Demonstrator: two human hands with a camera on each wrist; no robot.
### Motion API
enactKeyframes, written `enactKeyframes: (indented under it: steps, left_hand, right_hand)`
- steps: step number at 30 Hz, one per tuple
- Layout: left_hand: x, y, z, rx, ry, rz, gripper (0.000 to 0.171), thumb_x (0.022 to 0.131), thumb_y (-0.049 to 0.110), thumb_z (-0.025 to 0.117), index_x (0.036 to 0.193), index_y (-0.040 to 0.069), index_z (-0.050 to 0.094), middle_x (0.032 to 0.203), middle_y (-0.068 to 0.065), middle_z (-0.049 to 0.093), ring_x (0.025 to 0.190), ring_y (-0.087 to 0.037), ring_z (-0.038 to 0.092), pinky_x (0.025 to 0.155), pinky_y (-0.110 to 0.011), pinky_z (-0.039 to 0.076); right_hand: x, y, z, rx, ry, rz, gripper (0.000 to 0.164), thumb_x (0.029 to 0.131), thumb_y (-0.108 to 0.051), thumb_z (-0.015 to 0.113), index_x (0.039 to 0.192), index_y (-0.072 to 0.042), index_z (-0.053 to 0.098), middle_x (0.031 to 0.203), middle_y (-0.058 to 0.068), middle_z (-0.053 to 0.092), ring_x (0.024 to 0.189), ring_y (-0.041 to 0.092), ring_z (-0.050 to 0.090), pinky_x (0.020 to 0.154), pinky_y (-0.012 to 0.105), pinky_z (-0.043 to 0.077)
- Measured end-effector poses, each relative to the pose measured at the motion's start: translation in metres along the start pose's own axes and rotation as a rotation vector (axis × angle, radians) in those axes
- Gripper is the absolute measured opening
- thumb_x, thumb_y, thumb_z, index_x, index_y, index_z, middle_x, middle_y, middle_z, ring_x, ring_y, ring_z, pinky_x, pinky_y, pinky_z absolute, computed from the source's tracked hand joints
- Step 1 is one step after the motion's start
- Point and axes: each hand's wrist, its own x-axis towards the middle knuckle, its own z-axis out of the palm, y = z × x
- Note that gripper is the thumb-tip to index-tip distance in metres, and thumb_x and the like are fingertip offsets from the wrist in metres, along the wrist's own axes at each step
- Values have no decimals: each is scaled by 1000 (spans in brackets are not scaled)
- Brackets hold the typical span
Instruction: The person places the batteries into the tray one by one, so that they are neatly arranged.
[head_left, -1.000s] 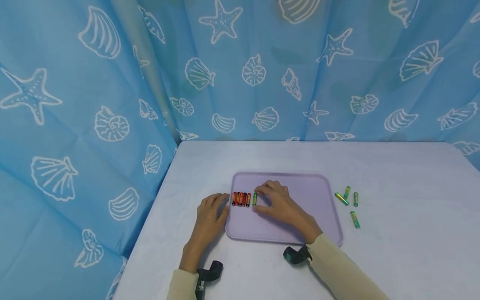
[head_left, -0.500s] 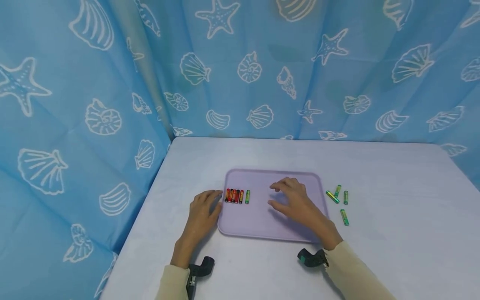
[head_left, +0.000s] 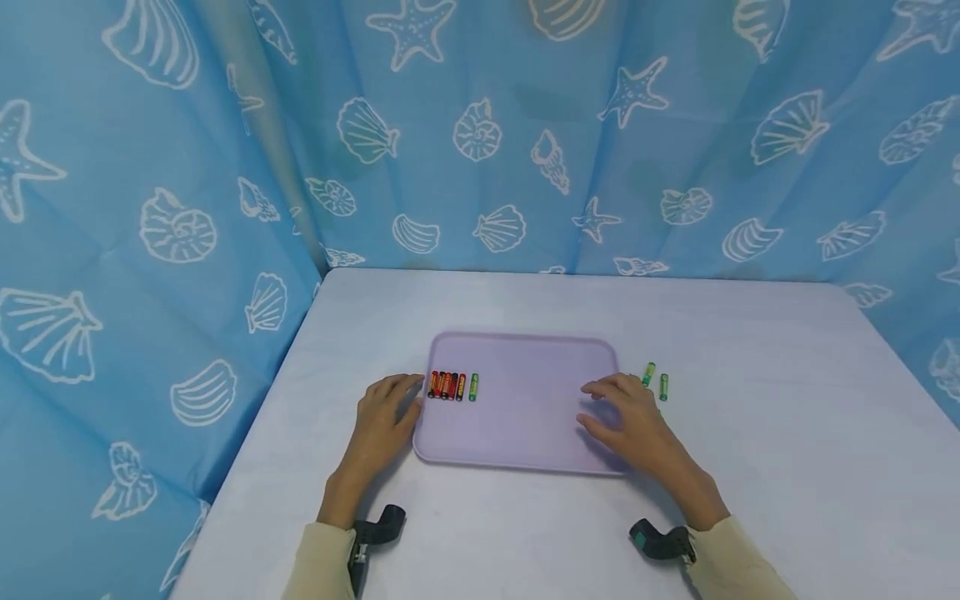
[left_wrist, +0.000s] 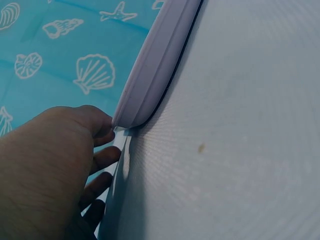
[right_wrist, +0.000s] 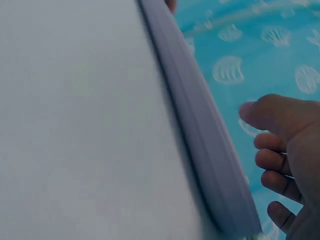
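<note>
A lilac tray [head_left: 525, 417] lies on the table. At its left side several red-and-black batteries [head_left: 447, 386] stand side by side in a row, and one green battery [head_left: 474, 387] lies just right of them, a small gap between. My left hand [head_left: 378, 425] rests at the tray's left edge; in the left wrist view its thumb [left_wrist: 95, 117] meets the rim. My right hand [head_left: 633, 425] hovers over the tray's right edge with thumb and fingers spread apart, holding nothing. Loose green batteries [head_left: 663, 387] lie beyond it on the table, partly hidden by that hand.
A white cloth covers the table [head_left: 510, 533]. Blue curtains [head_left: 480, 183] with shell and starfish prints hang behind it and along the left. Black wrist-worn camera mounts [head_left: 660, 540] stick out near both sleeves.
My right hand has let go of the green battery beside the red row and moved right to the tray's right edge. My left hand stays by the left rim. The head view has shifted.
</note>
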Motion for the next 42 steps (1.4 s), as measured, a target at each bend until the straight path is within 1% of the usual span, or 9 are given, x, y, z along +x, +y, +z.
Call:
enactKeyframes:
  steps: [6,9,14,20,26,29,34,37,42]
  left_hand:
    - [-4,-2,0,-19,-16,-6,40,103,25,55,142,15,56,144,-13,49,138,-34,34,114,-56,20]
    - [-4,0,-1,-26,-8,7,39,103,25,55,141,15,57,142,-12,50,138,-34,34,113,-55,21]
    - [-2,2,-2,-25,-3,13,40,103,25,55,142,15,56,143,-11,50,138,-33,34,113,-55,21]
    - [-1,0,-3,-18,-10,24,40,104,26,54,142,15,55,143,-12,50,138,-34,34,113,-57,22]
    - [0,5,-4,-3,-16,16,41,104,26,53,142,14,55,144,-12,49,139,-35,34,113,-57,21]
    - [-2,5,-4,0,-20,5,41,104,26,52,143,15,55,144,-12,49,139,-35,33,114,-57,20]
    - [-2,4,-3,-4,-28,-5,41,104,28,51,144,16,54,145,-11,48,140,-33,32,115,-55,20]
    - [-2,4,-3,-8,-30,-1,41,104,28,51,144,16,54,145,-11,48,140,-33,32,114,-56,20]
    - [0,3,-4,-4,-27,13,41,104,26,52,143,14,54,144,-12,49,139,-35,32,114,-57,20]
  right_hand:
    - [-9,11,-20,-6,-26,102,41,81,-15,84,117,-2,68,113,6,59,108,26,48,86,45,38]
    - [-13,19,-33,-9,-31,125,44,79,-15,85,118,-2,68,112,7,59,112,29,47,85,46,36]
    - [-19,32,-49,-48,-52,145,47,77,-17,87,118,-3,68,111,8,58,110,30,46,86,47,39]
    - [-23,40,-61,-75,-135,158,44,78,-18,86,115,-3,68,106,7,59,105,28,47,84,48,42]
    - [-31,46,-77,-62,-251,234,46,81,-21,83,120,-4,66,105,6,59,110,32,46,89,57,41]
    - [-33,49,-80,-53,-310,268,49,80,-21,82,124,-5,64,107,7,59,111,35,46,91,59,40]
    - [-37,52,-82,-44,-368,310,53,79,-21,83,126,-7,64,111,9,59,112,36,46,94,62,41]
    - [-37,53,-82,-42,-388,325,51,80,-22,83,125,-6,64,114,11,59,114,38,45,97,65,40]
    - [-35,53,-77,-35,-388,323,49,81,-25,83,123,-6,66,111,8,60,113,34,48,99,62,40]
